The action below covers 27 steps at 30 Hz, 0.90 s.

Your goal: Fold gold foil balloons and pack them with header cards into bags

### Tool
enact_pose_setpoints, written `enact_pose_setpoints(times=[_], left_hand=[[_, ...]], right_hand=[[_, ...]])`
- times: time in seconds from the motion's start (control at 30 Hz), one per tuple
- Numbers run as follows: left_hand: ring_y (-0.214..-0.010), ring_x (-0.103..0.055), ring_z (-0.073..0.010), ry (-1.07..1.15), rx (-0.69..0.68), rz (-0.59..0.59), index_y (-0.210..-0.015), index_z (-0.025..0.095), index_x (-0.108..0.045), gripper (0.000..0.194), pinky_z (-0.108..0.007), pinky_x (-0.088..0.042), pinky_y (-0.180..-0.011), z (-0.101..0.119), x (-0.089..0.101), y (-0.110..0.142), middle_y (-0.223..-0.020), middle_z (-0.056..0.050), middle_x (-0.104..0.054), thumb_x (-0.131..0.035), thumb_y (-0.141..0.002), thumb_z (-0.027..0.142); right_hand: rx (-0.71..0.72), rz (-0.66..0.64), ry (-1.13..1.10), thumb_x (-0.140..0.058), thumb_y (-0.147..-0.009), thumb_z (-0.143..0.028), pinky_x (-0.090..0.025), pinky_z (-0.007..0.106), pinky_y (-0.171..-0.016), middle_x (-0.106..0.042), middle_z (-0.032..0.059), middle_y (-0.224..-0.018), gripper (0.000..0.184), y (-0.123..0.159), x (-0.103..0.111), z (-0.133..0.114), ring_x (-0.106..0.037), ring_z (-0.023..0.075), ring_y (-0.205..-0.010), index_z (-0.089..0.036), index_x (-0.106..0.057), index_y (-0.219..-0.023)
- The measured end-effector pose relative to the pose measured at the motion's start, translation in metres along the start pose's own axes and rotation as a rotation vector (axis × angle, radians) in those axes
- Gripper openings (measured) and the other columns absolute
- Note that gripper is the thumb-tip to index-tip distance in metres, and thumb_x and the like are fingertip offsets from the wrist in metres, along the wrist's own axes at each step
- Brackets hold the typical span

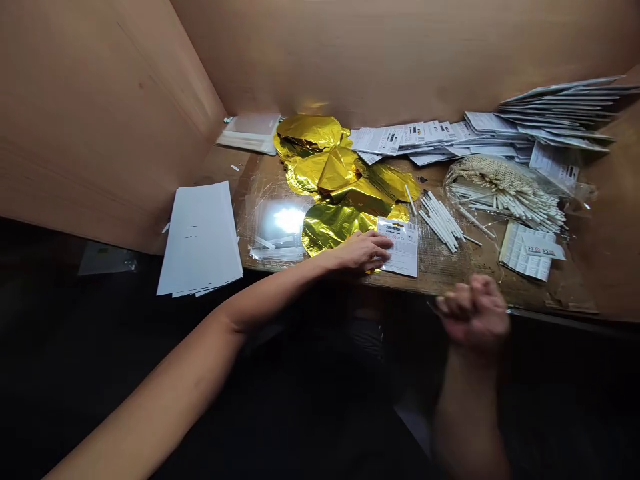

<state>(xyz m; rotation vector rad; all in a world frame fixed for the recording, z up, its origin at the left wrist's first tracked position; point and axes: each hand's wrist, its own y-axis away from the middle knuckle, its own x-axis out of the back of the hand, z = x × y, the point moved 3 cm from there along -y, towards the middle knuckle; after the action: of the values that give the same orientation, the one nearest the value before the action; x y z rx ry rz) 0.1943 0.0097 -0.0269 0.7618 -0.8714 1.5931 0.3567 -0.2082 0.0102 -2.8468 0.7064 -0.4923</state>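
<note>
My left hand [364,251] lies with fingers stretched out over the left edge of a white printed packet [404,248] at the table's front edge. Part of that packet is covered by the fingertips. Under and behind the same hand are crumpled gold foil balloons [340,227]. My right hand [475,313] is raised in front of the table edge, its fingers curled in and slightly blurred. Whatever it may hold is hidden. Loose white sticks [443,220] lie just right of the packet.
White sheets [200,233] overhang the front edge at left, beside clear plastic sleeves [276,230]. A bag of white sticks [505,190] and a folded printed sheet [527,250] lie at right. Filled printed packets [555,110] pile along the back. Cardboard walls [375,60] enclose the table.
</note>
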Motion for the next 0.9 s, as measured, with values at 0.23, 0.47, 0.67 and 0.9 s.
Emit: enact_pose_setpoints(times=[0.23,0.47,0.67,0.9], left_hand=[[-0.140,-0.047,-0.0334,0.029,-0.078,-0.103,-0.110,0.030,-0.082,0.025,-0.050,-0.039,-0.107,0.014,0.010,0.012,-0.149,-0.011,-0.059,-0.059,-0.103,0.037],[-0.137,-0.049,-0.0318,0.011,-0.057,-0.059,-0.100,0.025,-0.080,0.030,-0.047,-0.037,-0.107,0.018,0.004,0.011,-0.146,-0.009,-0.063,-0.063,-0.101,0.050],[-0.134,-0.054,-0.0269,-0.091,-0.023,0.051,-0.111,0.023,-0.070,0.024,-0.041,-0.041,-0.097,0.018,-0.015,0.013,-0.141,-0.009,-0.068,-0.052,-0.108,0.037],[-0.123,-0.064,-0.0228,0.139,0.007,0.479,-0.108,0.020,-0.073,0.016,-0.040,-0.050,-0.105,0.011,0.013,0.035,-0.130,-0.012,-0.072,-0.059,-0.105,0.026]], right_hand=[[0.094,-0.148,0.749,-0.070,-0.097,-0.046,-0.057,0.042,-0.080,-0.062,0.0135,-0.130,0.028,0.031,-0.013,0.030,-0.063,0.0290,-0.100,-0.029,-0.075,-0.118],[-0.080,0.143,0.883,-0.060,-0.102,-0.049,-0.046,0.036,-0.069,-0.065,0.0076,-0.081,0.032,0.003,-0.044,0.031,-0.062,0.0239,-0.072,-0.023,-0.061,-0.083],[-0.531,0.315,0.242,-0.077,-0.081,-0.069,-0.040,0.029,-0.050,-0.065,-0.0005,-0.061,0.054,0.009,-0.047,0.038,-0.057,0.0182,-0.046,-0.022,-0.060,-0.101],[-0.415,0.152,-0.041,-0.080,-0.084,-0.053,-0.026,0.019,-0.035,-0.059,-0.0056,-0.055,0.037,-0.035,-0.022,-0.002,-0.040,0.0068,-0.035,-0.020,-0.063,-0.086]])
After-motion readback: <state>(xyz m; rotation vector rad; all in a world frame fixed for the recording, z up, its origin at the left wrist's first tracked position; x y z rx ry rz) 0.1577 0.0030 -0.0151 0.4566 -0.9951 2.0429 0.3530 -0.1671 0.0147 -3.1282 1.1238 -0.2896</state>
